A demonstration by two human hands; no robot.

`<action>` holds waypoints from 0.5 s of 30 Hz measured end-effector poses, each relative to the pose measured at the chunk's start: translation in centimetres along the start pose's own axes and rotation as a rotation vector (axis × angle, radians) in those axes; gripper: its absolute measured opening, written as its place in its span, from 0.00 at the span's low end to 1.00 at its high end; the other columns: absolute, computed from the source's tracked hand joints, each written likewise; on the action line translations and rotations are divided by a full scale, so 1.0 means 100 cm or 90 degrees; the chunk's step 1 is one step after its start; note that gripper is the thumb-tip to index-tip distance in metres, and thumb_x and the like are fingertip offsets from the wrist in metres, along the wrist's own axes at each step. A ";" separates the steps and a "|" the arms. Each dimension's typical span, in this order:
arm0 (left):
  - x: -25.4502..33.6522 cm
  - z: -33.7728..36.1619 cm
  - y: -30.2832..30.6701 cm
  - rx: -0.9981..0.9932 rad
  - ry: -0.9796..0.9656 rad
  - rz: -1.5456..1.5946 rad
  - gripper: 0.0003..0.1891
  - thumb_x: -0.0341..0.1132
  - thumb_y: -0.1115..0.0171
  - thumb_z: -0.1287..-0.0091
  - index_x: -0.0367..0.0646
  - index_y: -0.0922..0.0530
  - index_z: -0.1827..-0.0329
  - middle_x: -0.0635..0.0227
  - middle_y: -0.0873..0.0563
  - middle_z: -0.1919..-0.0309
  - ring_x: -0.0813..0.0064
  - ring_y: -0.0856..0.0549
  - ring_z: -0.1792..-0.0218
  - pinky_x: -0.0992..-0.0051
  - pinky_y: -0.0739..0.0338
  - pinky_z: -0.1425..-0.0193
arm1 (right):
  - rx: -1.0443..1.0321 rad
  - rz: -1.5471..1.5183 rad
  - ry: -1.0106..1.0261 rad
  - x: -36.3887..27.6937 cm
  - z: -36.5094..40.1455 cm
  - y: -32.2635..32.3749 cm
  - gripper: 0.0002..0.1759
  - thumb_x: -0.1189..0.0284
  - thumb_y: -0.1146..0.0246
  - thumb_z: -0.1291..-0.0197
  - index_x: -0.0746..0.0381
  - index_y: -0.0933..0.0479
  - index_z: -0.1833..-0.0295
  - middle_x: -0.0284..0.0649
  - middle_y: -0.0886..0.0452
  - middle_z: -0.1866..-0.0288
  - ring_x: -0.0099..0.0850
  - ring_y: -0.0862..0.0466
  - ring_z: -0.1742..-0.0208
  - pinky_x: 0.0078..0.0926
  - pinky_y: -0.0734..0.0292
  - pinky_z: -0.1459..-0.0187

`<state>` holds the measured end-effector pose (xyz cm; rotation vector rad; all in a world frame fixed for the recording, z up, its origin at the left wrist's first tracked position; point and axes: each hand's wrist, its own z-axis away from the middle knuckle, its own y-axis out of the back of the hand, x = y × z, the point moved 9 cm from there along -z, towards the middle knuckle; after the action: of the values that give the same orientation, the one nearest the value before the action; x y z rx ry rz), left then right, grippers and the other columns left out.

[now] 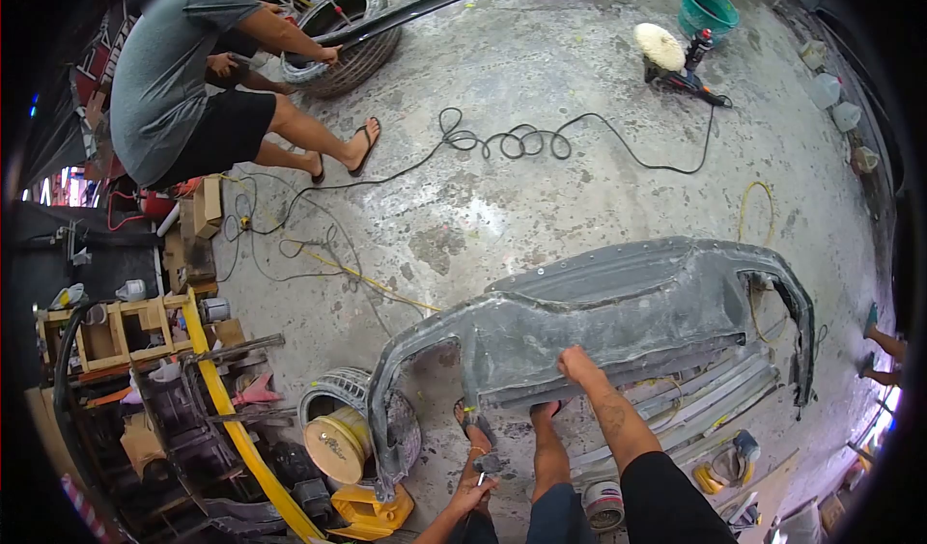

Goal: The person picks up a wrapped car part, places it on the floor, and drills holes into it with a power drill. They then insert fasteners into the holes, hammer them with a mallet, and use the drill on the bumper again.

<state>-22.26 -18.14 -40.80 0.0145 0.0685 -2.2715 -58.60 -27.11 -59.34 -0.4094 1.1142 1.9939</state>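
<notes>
A large grey, patchy car bumper (618, 336) lies across the floor in front of me, its two curved ends spread to left and right. My right hand (577, 363) is closed in a fist at the bumper's middle section. What lies under those fingers, if anything, is hidden. Low in the view, my left hand (470, 496) is closed on a small tool with a white handle and a dark head (489, 464). That tool is too small to name exactly. It is held near my lower leg, apart from the bumper.
Long grey strips (719, 394) lie beneath the bumper. A tire with a wooden disc (338, 445) stands at its left end. A coiled cable (521, 144) runs to a polisher (684, 83) near a green bucket (708, 8). Another person (183, 71) handles a long black strip (425, 8).
</notes>
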 end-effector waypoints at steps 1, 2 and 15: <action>0.000 -0.001 0.001 0.005 -0.004 -0.005 0.15 0.47 0.38 0.33 0.43 0.19 0.64 0.79 0.31 0.86 0.85 0.35 0.87 0.81 0.44 0.84 | 0.002 0.004 -0.008 0.003 0.003 0.000 0.08 0.74 0.34 0.46 0.66 0.17 0.63 0.53 0.16 0.64 0.49 0.16 0.57 0.40 0.23 0.55; -0.001 -0.003 0.001 0.011 -0.008 -0.010 0.15 0.47 0.38 0.34 0.44 0.18 0.64 0.79 0.30 0.86 0.85 0.35 0.87 0.81 0.43 0.84 | 0.026 -0.066 -0.034 0.007 0.004 0.001 0.08 0.74 0.34 0.47 0.67 0.18 0.63 0.52 0.16 0.65 0.49 0.16 0.58 0.40 0.23 0.55; 0.004 -0.007 -0.001 0.009 -0.005 -0.049 0.15 0.47 0.38 0.34 0.44 0.17 0.63 0.79 0.29 0.85 0.85 0.33 0.85 0.81 0.42 0.81 | 0.117 -0.303 -0.131 0.035 0.005 -0.004 0.07 0.79 0.37 0.49 0.66 0.17 0.63 0.50 0.15 0.69 0.42 0.14 0.64 0.34 0.21 0.59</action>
<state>-22.57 -18.31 -41.46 0.0115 0.0493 -2.3489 -60.44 -24.86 -61.41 -0.3267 0.9546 1.4681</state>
